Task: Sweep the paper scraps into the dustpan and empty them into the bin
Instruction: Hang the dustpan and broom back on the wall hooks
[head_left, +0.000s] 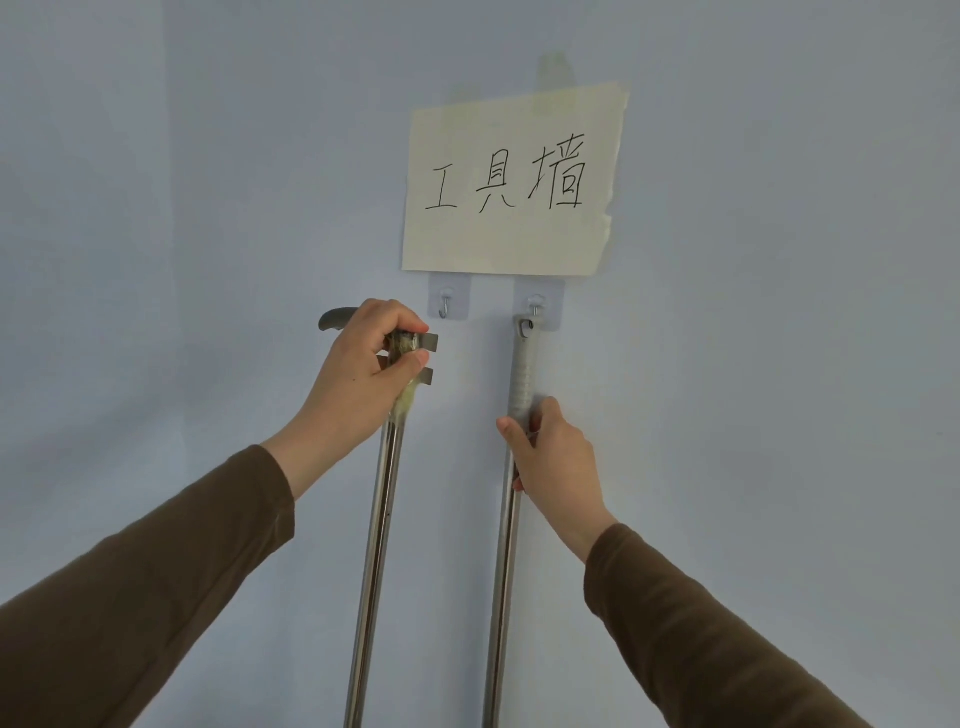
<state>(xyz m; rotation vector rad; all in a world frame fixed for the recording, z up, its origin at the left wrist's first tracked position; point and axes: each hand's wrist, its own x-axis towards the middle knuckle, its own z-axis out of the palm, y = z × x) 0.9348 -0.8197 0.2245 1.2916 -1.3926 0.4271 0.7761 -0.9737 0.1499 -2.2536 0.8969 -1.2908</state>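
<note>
Two long metal poles stand against a pale blue wall. My left hand (363, 369) grips the top of the left pole (376, 545), around its grey handle with a clip, just below and left of an empty wall hook (449, 304). My right hand (553, 452) grips the right pole (505, 597) just below its grey ribbed grip, whose loop hangs on the right hook (536, 306). The lower ends of both poles are out of view, so I cannot tell which is the broom and which the dustpan. No paper scraps or bin are in view.
A paper sign (511, 182) with handwritten characters is taped to the wall above the two adhesive hooks. The wall fills the whole view; the floor is not visible.
</note>
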